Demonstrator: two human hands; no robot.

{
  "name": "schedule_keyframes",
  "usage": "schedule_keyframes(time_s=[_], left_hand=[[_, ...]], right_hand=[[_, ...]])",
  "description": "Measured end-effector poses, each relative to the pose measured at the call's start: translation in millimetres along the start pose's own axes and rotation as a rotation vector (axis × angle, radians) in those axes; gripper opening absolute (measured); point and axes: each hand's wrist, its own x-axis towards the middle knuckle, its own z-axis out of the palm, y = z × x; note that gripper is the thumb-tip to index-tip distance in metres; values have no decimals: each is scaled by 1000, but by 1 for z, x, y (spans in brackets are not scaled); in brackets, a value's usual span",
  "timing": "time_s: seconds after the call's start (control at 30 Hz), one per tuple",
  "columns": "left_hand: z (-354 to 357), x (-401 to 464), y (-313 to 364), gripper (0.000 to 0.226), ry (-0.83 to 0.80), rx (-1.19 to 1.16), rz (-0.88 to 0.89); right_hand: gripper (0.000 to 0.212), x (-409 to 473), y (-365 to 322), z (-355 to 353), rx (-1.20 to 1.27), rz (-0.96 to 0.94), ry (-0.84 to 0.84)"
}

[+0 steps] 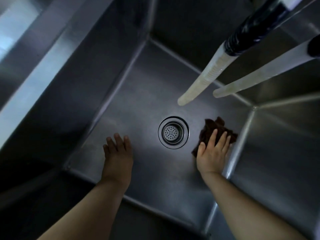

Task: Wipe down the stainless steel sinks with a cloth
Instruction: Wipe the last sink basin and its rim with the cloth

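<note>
I look down into a deep stainless steel sink with a round perforated drain in the middle of its floor. A dark brown cloth lies crumpled on the floor right of the drain, close to the right wall. My right hand presses flat on the cloth with straight fingers. My left hand is left of the drain, fingers straight and together, holding nothing, at or just above the sink floor.
Two pale translucent hoses hang into the sink from the upper right, fixed with black tape; the second hose ends beside the first. The sink rim runs diagonally at the left.
</note>
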Motion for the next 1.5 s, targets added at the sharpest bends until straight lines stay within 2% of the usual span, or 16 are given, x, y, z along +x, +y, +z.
schedule_keyframes(time_s=[0.17, 0.3, 0.5, 0.67, 0.7, 0.77, 0.83, 0.93, 1.03, 1.13, 1.2, 1.3, 1.4, 1.5], left_hand=[[2, 1, 1, 86, -3, -5, -3], [4, 2, 2, 85, -7, 16, -2], [3, 3, 2, 88, -25, 71, -1], [-14, -1, -4, 102, -142, -9, -9], [-21, 0, -6, 94, -173, -62, -34], [-41, 2, -14, 64, -213, -132, -87], [-62, -4, -28, 42, -230, -76, -119], [-86, -26, -50, 37, -189, 3, -54], [-97, -53, -64, 31, -24, -33, 22], [-93, -67, -67, 23, 123, -96, 35], [-86, -69, -65, 18, 151, -102, 30], [-72, -67, -59, 12, 159, -131, 47], [-64, -66, -54, 27, 158, -162, 82], [-59, -65, -49, 30, 171, -147, 111]], right_hand=[[66, 35, -25, -6, 50, 17, 7], [64, 83, -75, -20, 87, -103, 55], [66, 76, -159, -18, 125, -433, 13], [63, 18, -169, -7, 60, -738, -48], [63, 6, -164, -5, 55, -774, -63], [66, -22, -151, 1, 46, -825, -110], [66, -54, -139, 7, 1, -887, -172], [66, -105, -130, 16, -59, -1002, -245], [66, -135, -136, 25, -78, -1080, -308], [66, -126, -150, 22, -147, -1144, -267], [65, -113, -156, 16, -148, -1123, -233], [64, -104, -141, 12, -49, -952, -182], [67, -105, -93, 14, 15, -887, -117], [71, -96, -40, 9, 25, -773, -80]])
